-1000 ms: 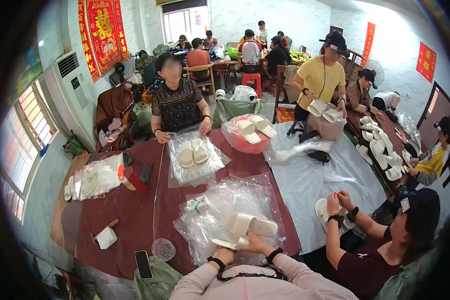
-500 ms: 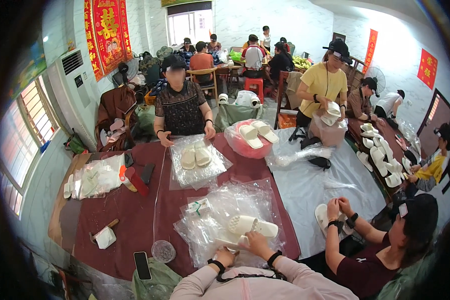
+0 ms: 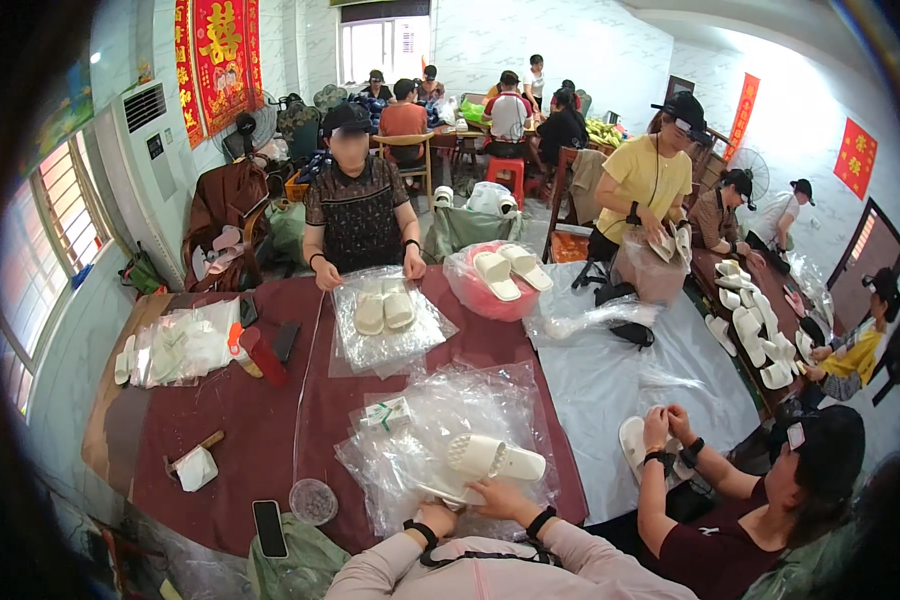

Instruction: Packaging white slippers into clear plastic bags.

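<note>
A white slipper [image 3: 495,458] with a woven-pattern strap lies on a stack of clear plastic bags [image 3: 400,470] at the table's near edge. Just below it, a second white slipper [image 3: 454,493] is partly covered by my hands. My left hand [image 3: 438,517] is closed at its near-left end. My right hand [image 3: 502,503] grips its right side, fingers bent over it. Some fingertips of both hands are hidden.
A small white box [image 3: 387,412] rests on the bags. Left of them are a round clear tub [image 3: 313,502], a phone [image 3: 269,529] and a hammer [image 3: 210,440]. Across the table a co-worker [image 3: 362,215] handles bagged slippers [image 3: 384,309]; another [image 3: 770,500] sits at right.
The view has shifted slightly. My hands have drawn a little nearer to me, and the lower slipper shows less between them. The slipper above stays on the bags.
</note>
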`<state>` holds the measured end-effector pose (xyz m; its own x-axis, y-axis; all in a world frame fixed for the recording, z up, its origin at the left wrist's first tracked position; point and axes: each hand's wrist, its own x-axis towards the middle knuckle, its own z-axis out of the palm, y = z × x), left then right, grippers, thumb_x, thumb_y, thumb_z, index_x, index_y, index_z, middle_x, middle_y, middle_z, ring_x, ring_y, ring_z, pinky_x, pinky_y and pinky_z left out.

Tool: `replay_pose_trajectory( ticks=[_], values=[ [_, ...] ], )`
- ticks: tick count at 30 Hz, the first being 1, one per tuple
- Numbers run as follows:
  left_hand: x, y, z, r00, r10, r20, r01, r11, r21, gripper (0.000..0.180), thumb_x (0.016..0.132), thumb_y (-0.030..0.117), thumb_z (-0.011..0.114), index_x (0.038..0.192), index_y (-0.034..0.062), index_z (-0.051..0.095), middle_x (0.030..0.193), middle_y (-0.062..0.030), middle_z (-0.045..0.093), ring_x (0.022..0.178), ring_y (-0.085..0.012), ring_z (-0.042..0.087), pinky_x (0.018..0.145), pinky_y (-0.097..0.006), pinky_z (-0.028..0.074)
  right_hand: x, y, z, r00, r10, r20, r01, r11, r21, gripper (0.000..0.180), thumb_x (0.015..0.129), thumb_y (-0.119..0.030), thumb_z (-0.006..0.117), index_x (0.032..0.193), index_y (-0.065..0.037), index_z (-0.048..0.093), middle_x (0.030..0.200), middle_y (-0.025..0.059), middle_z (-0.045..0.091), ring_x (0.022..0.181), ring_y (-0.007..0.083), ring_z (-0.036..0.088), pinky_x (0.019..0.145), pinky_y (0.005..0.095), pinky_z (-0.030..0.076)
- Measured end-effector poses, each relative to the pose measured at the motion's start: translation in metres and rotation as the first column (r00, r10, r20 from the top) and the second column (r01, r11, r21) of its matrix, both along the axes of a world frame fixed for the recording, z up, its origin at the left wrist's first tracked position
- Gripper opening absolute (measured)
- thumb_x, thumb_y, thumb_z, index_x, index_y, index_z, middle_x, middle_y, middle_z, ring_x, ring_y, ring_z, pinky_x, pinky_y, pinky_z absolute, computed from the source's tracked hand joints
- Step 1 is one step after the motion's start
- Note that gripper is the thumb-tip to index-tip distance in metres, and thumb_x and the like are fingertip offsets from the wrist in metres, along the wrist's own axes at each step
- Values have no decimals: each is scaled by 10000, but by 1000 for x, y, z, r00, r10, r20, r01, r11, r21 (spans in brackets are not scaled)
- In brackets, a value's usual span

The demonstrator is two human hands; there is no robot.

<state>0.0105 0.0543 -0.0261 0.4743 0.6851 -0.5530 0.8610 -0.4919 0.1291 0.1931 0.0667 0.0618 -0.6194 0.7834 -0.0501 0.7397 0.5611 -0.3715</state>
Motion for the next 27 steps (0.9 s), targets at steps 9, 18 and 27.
replay_pose_trajectory(
  ticks=[9, 18, 27],
  values=[
    [2, -2, 22, 991, 35, -127, -50, 992, -118, 586, 798, 377, 534, 1332, 387, 293, 1399, -264, 163, 1205, -437, 343, 920, -596, 278, 21, 12, 21, 907, -360, -221, 270, 896, -351, 525, 675, -350, 684, 1079, -60, 517, 870, 186, 597, 809, 318, 586, 711, 387, 452],
    [0, -2, 16, 984, -49, -173, 38, 997, -67, 588, 796, 333, 483, 1345, 365, 276, 1352, -324, 204, 1130, -456, 423, 884, -607, 311, 16, 10, 47, 815, -472, -336, 331, 855, -399, 451, 692, -362, 700, 938, -9, 565, 664, 109, 577, 593, 194, 558, 532, 293, 424],
    [-4, -7, 17, 999, -4, -39, 4, 1000, -8, 438, 849, 315, 412, 1286, 330, 397, 1291, -256, 374, 1150, -415, 419, 861, -673, 275, 2, 10, 57, 830, -175, -529, -50, 922, -383, 226, 722, -147, 702, 836, -44, 536, 1242, 111, 457, 1112, 209, 441, 907, 313, 370]
  ],
)
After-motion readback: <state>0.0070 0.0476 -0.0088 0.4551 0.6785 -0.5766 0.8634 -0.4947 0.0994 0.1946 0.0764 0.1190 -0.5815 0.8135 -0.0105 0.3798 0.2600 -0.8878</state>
